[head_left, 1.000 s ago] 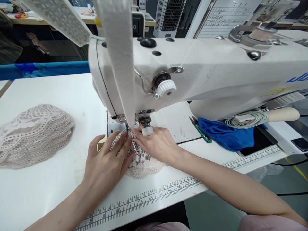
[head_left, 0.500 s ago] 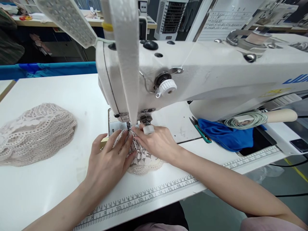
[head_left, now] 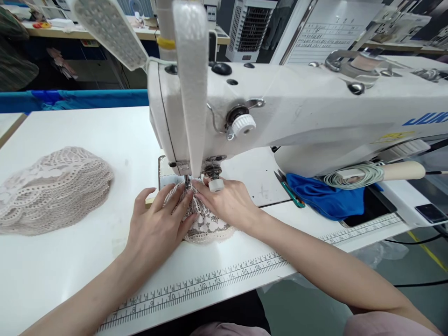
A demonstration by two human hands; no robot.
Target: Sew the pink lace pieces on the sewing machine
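A small piece of pale lace lies under the needle of a white sewing machine. My left hand rests flat on the lace's left side, fingers stretched toward the presser foot. My right hand presses the lace's right side, fingertips pinched close to the needle, with a white thimble on one finger. A wide white elastic band hangs down in front of the machine head to the foot.
A heap of beige lace pieces sits on the white table at the left. Teal-handled snips and blue cloth lie under the machine arm. A ruler strip runs along the table's front edge.
The lace piece has fed a little further under the foot, with both hands following it toward the needle. My view has shifted slightly left.
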